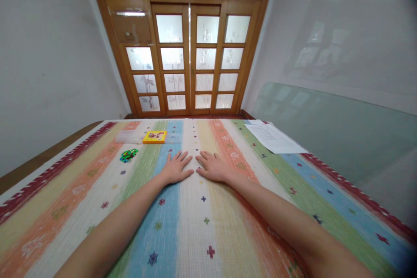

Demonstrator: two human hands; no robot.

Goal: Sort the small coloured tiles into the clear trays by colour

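Observation:
My left hand (177, 168) lies palm down on the striped tablecloth (192, 234), fingers spread and holding nothing. Close beside it, my right hand (212, 166) rests flat in the same way, its fingertips a small gap from the left ones. Beyond my left hand is a yellow box (154, 137) with a picture on its top. It sits on or in a clear plastic tray (173, 138); I cannot tell which. Left of my left hand, a small heap of shiny green and blue pieces (129, 155) lies on the cloth, too small to name singly.
White printed sheets (273, 138) lie at the table's far right. A frosted glass panel (325, 126) stands along the right side by the wall. Past the far table edge are wooden doors (190, 61) with glass panes.

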